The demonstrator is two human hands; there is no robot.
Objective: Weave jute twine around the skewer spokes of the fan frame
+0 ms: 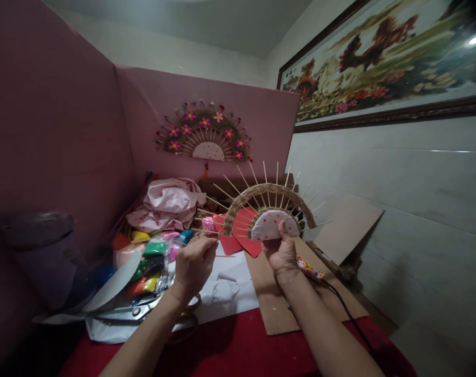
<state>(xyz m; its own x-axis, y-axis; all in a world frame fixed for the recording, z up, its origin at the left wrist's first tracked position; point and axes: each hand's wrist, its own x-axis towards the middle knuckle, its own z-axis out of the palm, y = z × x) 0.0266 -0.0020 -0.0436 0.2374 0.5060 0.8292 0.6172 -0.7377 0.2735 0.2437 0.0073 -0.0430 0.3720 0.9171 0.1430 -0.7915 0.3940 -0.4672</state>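
A half-round fan frame (267, 201) of thin sticks, with a woven brown band across them, is held up above the work surface. My right hand (281, 251) grips its dotted white cloth centre (270, 224), thumb in front and fingers hidden behind. At the frame's left end is my left hand (196, 262), its fingers closed near the lowest sticks and the band's end. What those fingers pinch is too small to make out. Behind the frame lie red pieces (230, 245).
Scissors (136, 312) and bagged coloured clay (155, 248) lie left, before pink cloth (171, 201). A patterned tool (310, 268) with a black cord rests on cardboard (275, 314) at right. A flowered fan (204, 131) hangs on the pink panel.
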